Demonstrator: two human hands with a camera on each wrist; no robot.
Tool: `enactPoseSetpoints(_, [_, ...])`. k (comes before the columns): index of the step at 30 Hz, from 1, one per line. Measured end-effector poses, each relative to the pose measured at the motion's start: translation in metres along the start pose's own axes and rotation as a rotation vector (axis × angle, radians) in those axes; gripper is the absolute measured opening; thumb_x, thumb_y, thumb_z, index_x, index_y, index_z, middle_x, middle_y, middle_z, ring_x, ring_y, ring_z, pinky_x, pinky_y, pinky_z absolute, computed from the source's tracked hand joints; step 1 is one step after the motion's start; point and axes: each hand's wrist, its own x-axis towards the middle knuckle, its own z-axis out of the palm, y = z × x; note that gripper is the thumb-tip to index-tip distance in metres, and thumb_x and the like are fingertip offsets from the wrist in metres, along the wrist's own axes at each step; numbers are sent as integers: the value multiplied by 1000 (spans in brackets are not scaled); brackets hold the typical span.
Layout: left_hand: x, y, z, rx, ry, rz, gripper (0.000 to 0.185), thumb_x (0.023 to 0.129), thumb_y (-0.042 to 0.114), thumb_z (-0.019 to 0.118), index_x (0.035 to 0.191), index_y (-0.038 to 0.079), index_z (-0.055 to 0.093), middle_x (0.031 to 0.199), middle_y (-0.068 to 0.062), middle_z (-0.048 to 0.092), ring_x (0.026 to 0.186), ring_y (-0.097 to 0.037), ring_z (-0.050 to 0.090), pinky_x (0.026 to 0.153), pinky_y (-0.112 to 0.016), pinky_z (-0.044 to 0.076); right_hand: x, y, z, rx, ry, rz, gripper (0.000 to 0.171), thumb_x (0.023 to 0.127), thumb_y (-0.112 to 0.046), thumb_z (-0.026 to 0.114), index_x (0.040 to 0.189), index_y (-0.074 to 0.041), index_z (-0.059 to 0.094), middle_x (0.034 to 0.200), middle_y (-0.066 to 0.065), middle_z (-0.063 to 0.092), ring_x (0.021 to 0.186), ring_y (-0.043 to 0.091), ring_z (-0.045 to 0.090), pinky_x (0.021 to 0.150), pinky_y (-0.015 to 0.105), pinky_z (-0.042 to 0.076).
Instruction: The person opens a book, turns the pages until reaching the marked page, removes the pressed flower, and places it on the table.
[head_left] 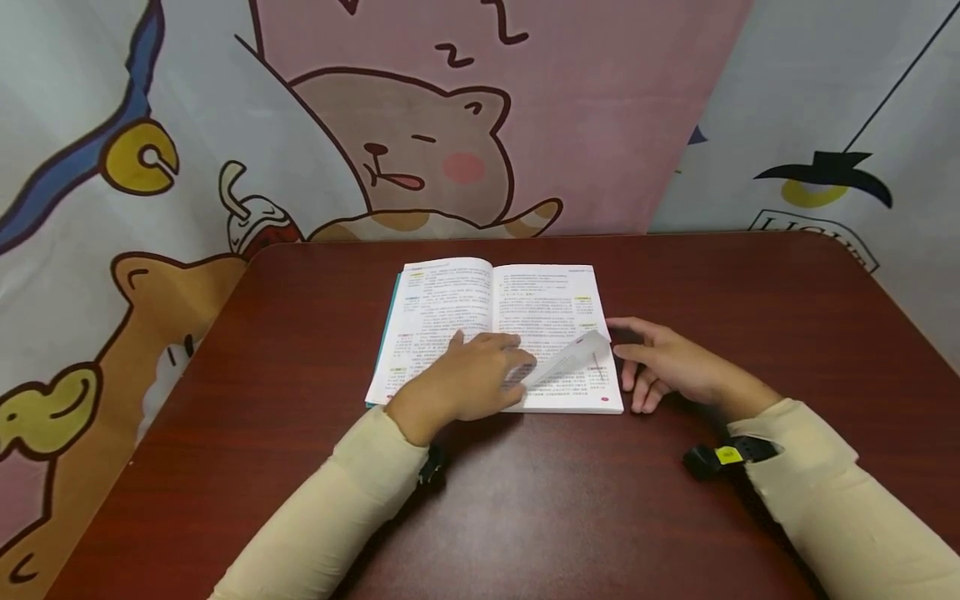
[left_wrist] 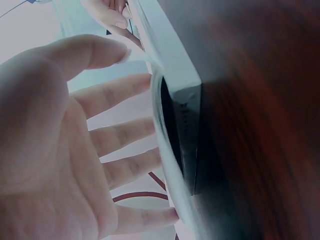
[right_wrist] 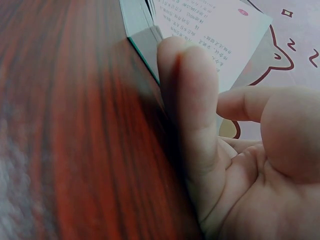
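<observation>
An open book point(head_left: 543, 287) lies on the table, printed text on both pages. My left hand point(head_left: 477, 375) rests across its lower middle, fingers spread over the paper. In the left wrist view the left fingertips point(left_wrist: 145, 82) meet the curved paper near the book's lower edge. One page point(head_left: 564, 358) of the right half is raised, its lower corner curled up. At the book's right edge, my right hand point(head_left: 671, 362) pinches this page's side between thumb and index finger. The right wrist view shows the thumb point(right_wrist: 240, 106) at the page's edge, beside the other fingers.
The book rests on a dark red-brown wooden table point(head_left: 225, 467). Behind it hangs a cloth point(head_left: 600, 108) with cartoon animals. A black strap with a yellow label point(head_left: 727, 455) circles the right wrist, below a beige sleeve point(head_left: 847, 500).
</observation>
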Motion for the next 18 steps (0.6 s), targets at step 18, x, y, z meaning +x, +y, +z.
enactPoseSetpoints(18, [7,-3,2,9,169,166,29,98,32,61,122,18,68,120,1,70,109,-18,67,96,-52,48,-1,0,2,-40,21,-5,77,100,-19,60,159,-17,12,74,12,59,52,24,67,54,42,59])
